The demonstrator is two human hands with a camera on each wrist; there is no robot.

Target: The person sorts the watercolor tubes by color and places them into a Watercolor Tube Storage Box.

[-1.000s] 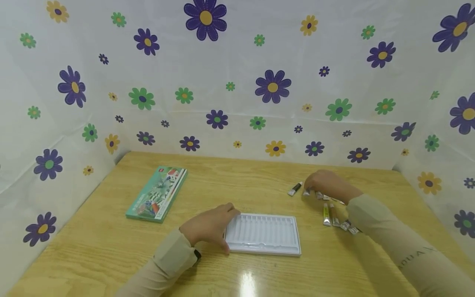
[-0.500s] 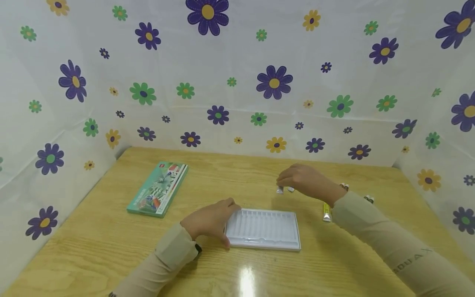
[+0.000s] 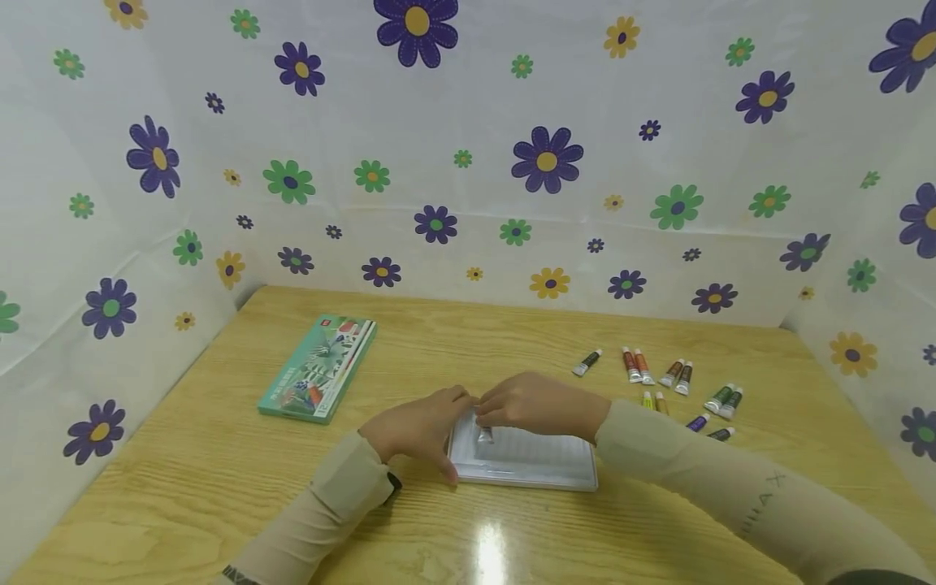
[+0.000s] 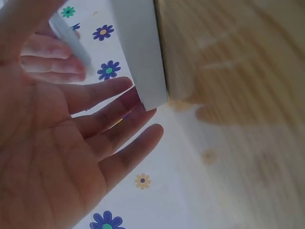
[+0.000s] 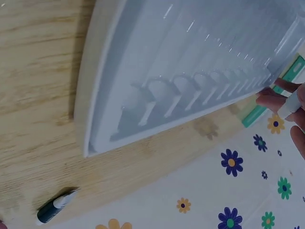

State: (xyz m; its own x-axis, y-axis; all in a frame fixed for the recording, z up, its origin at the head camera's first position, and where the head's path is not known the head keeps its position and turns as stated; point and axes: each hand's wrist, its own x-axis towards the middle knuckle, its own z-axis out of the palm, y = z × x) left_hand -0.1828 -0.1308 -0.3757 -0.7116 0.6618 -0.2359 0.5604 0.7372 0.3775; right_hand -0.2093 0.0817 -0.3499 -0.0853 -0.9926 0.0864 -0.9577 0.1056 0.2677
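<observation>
A white plastic tray point(image 3: 544, 465) with a row of narrow slots lies on the table in front of me. My left hand point(image 3: 418, 431) grips its left end, thumb at the front corner and fingers at the back; in the left wrist view, fingertips meet the tray's edge point(image 4: 143, 57). Over the leftmost slots, my right hand point(image 3: 541, 405) pinches a small paint tube point(image 3: 484, 436), its silver crimped end pointing toward me. The tube's white end point(image 5: 289, 106) shows between the fingers in the right wrist view. The slots point(image 5: 183, 93) in view there hold nothing.
Right of the tray lie several paint tubes: a black one point(image 3: 587, 362), red and orange ones point(image 3: 634, 366), brown ones point(image 3: 676, 375), green ones point(image 3: 724, 400), a yellow one point(image 3: 647, 400) and a purple one point(image 3: 698, 422). A green cardboard box point(image 3: 318, 370) lies at the left. A flower-patterned sheet point(image 3: 439, 146) hangs behind.
My right hand has picked up a tube from the group at the right and carried it left and nearer, over the tray's left end. The left hand stays on the tray.
</observation>
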